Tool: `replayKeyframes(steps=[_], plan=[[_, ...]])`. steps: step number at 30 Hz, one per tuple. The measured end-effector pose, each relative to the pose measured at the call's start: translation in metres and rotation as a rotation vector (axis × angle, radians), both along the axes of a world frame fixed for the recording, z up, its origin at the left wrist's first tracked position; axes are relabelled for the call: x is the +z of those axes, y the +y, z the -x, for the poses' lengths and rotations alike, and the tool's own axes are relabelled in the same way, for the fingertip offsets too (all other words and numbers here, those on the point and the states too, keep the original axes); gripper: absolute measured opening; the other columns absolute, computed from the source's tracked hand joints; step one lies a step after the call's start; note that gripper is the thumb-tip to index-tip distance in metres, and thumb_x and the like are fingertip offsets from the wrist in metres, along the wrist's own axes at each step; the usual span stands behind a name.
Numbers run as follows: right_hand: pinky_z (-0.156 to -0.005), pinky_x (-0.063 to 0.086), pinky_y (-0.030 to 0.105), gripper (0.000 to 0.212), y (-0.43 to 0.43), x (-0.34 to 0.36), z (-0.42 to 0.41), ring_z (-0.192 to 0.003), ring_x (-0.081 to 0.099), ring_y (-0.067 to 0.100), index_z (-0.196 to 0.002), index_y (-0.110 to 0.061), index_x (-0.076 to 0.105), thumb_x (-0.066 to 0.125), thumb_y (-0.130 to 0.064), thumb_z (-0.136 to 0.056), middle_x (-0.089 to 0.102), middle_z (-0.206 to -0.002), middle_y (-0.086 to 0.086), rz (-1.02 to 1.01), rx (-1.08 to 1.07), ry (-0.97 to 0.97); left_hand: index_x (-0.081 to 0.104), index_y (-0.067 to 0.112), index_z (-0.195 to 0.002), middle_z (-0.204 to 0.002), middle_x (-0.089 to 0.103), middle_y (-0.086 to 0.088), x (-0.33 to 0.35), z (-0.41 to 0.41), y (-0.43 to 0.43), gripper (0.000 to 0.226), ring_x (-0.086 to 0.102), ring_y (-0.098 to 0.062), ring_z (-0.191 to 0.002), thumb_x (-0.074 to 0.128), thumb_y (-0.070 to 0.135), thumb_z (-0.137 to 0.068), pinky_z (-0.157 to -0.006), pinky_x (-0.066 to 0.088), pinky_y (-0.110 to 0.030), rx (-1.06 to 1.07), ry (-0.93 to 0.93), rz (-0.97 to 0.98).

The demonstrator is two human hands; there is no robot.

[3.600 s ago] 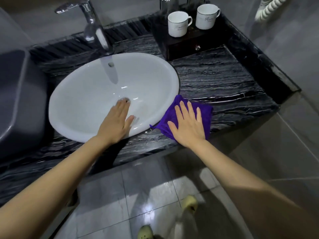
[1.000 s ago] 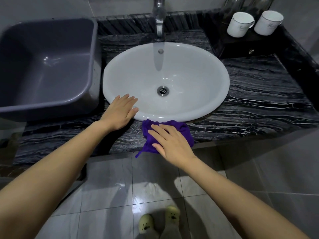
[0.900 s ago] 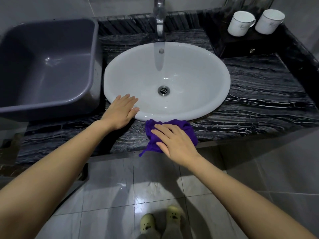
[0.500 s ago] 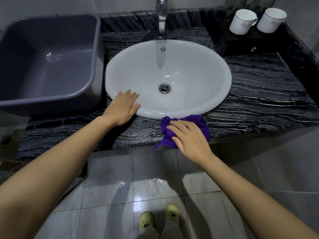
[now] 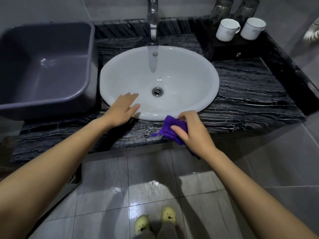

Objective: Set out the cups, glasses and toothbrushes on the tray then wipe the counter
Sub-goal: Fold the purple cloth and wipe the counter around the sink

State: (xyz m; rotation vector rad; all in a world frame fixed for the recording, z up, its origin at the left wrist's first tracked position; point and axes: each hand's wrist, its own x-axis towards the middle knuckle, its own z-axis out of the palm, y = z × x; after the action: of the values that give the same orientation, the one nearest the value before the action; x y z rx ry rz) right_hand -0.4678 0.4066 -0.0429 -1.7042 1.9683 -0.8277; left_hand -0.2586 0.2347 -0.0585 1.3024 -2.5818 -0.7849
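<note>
A purple cloth [image 5: 170,130] is bunched in my right hand [image 5: 193,131], just above the front edge of the black marble counter [image 5: 245,94], below the sink's rim. My left hand [image 5: 123,109] lies flat, fingers apart, on the front left rim of the white sink [image 5: 198,71]. Two white cups [image 5: 227,31] [image 5: 252,30] stand on the dark tray [image 5: 224,50] at the back right. Behind the cups stand two clear glasses [image 5: 221,7] [image 5: 246,7]. No toothbrushes can be seen.
A grey plastic basin [image 5: 44,69] sits on the counter left of the sink. The chrome tap [image 5: 152,19] rises behind the sink. A raised counter edge [image 5: 290,80] runs along the right. A tiled floor and my yellow slippers [image 5: 155,219] are below.
My right hand slid the cloth rightward along the counter's front edge, then curled its fingers and gathered the cloth into a bunch. My left hand stayed on the sink rim.
</note>
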Motion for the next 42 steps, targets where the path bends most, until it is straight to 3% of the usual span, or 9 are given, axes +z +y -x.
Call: replayKeyframes(steps=[3,7,10,14,20,24,28,35,42], plan=[[-0.081,0.045,0.038,0.038,0.001,0.001,-0.019,-0.091,0.053,0.024,-0.104,-0.007,0.05,0.067,-0.034,-0.083,0.049,-0.105,0.009,-0.071,0.072,-0.022,0.043,0.022,-0.135,-0.133,0.053,0.003,0.024,0.015,0.045,0.047,0.045,-0.004,-0.124,0.05,0.036,-0.09,-0.098,0.03,-0.006,-0.068,0.31,-0.243],[-0.075,0.041,0.025,0.049,0.006,0.004,-0.033,-0.086,0.047,0.016,-0.103,-0.011,0.046,0.076,-0.037,-0.074,0.042,-0.104,0.004,-0.126,0.142,-0.148,0.066,0.02,-0.104,-0.104,0.069,0.006,0.028,0.011,0.085,0.023,0.062,-0.005,-0.097,0.066,0.028,-0.082,-0.09,0.046,-0.02,-0.194,0.255,-0.312],[-0.081,0.044,0.024,0.056,0.014,0.006,-0.033,-0.093,0.049,0.014,-0.107,-0.016,0.045,0.08,-0.038,-0.069,0.041,-0.107,0.001,-0.235,0.23,-0.199,0.067,0.016,-0.089,-0.085,0.067,0.004,0.022,0.005,0.1,0.006,0.061,-0.011,-0.081,0.065,0.016,-0.083,-0.079,0.046,-0.027,-0.156,0.28,-0.308],[-0.086,0.052,0.031,0.055,0.031,0.005,-0.022,-0.102,0.057,0.012,-0.115,-0.025,0.048,0.078,-0.038,-0.071,0.055,-0.117,-0.002,-0.475,0.354,-0.146,0.054,0.025,-0.085,-0.081,0.056,0.015,0.011,-0.002,0.122,0.009,0.051,0.005,-0.074,0.055,0.017,-0.09,-0.07,0.037,-0.01,-0.165,0.283,-0.234],[-0.09,0.051,0.033,0.035,0.026,0.008,0.004,-0.097,0.065,0.016,-0.103,-0.015,0.064,0.08,-0.017,-0.071,0.069,-0.104,0.001,-0.417,0.222,-0.289,0.053,0.018,-0.089,-0.084,0.054,0.005,0.009,0.009,0.123,0.006,0.05,-0.01,-0.08,0.051,0.014,-0.092,-0.072,0.034,-0.01,-0.072,0.324,-0.17],[-0.093,0.045,0.032,0.033,-0.006,0.017,0.017,-0.104,0.061,0.022,-0.106,-0.015,0.07,0.077,-0.018,-0.074,0.069,-0.107,0.007,-0.268,0.137,-0.122,0.06,0.003,-0.095,-0.092,0.061,-0.01,0.01,0.027,0.104,0.014,0.054,-0.023,-0.088,0.056,0.015,-0.088,-0.073,0.033,-0.02,0.111,0.375,-0.061],[-0.1,0.036,0.038,0.041,-0.021,0.006,-0.006,-0.12,0.042,0.029,-0.128,-0.02,0.054,0.057,-0.027,-0.088,0.05,-0.127,0.009,-0.283,-0.112,0.348,0.062,0.002,-0.103,-0.101,0.062,-0.018,-0.001,0.042,0.089,0.021,0.053,-0.029,-0.099,0.057,0.016,-0.087,-0.081,0.033,-0.026,0.184,0.226,0.043],[-0.117,0.001,0.056,0.095,-0.029,-0.039,-0.1,-0.142,0.002,0.051,-0.148,0.006,0.005,0.025,-0.067,-0.089,0.004,-0.152,0.037,-0.46,-0.208,0.438,0.044,0.007,-0.135,-0.144,0.041,-0.019,-0.009,-0.002,0.021,0.044,0.031,-0.034,-0.136,0.046,0.019,-0.093,-0.115,0.018,-0.045,0.181,-0.07,0.301],[-0.113,0.009,0.063,0.087,-0.038,-0.046,-0.133,-0.137,0.014,0.057,-0.143,0.009,0.022,0.025,-0.061,-0.092,0.018,-0.147,0.042,-0.449,-0.286,0.52,0.033,0.009,-0.142,-0.154,0.024,-0.012,-0.031,-0.007,0.003,0.047,0.01,-0.03,-0.144,0.033,0.027,-0.098,-0.116,0.003,-0.044,0.146,-0.193,0.227]])
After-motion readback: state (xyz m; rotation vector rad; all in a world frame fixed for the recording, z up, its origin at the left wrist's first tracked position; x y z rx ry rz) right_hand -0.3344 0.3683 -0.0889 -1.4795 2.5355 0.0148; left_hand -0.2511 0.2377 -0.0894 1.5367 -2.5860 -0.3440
